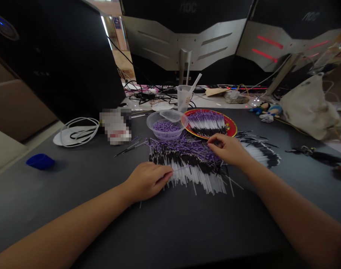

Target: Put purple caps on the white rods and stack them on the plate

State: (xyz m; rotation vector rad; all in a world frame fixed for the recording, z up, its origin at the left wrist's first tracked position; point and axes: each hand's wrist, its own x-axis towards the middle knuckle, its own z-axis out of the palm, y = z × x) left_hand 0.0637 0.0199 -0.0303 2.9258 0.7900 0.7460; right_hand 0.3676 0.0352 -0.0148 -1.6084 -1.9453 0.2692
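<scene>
Near edge: bare grey table (173, 231), a forearm reaching in from each side.

Left hand (148, 182): thumb and forefinger pinched on one thin purple stick (182, 169), other fingers curled under. The stick juts from the fingertips to the right and slightly away from the person, lying over the white-and-black rods (206, 181) as seen from the head. Contact with them: cannot tell.

The rods form a rough row just right of the left hand, long axes mostly near-to-far, white ends toward the person, black ends away. Stick axis therefore runs across theirs.

Right hand (228, 148): farther out and to the right, fingers bent, thumb close to forefinger, tips over the right part of the purple heap (176, 145). Whether anything is gripped: cannot tell. The stick's free end points to the right, its tip nearer than the right hand; the two are apart. Of the two hands, the right is nearer the heap.

Beyond the heap: clear bowl (150, 125) of purple pieces, left; red plate (231, 129) bearing more rods, right. Behind: plastic cup (183, 99) with straw, then monitors (187, 28).
</scene>
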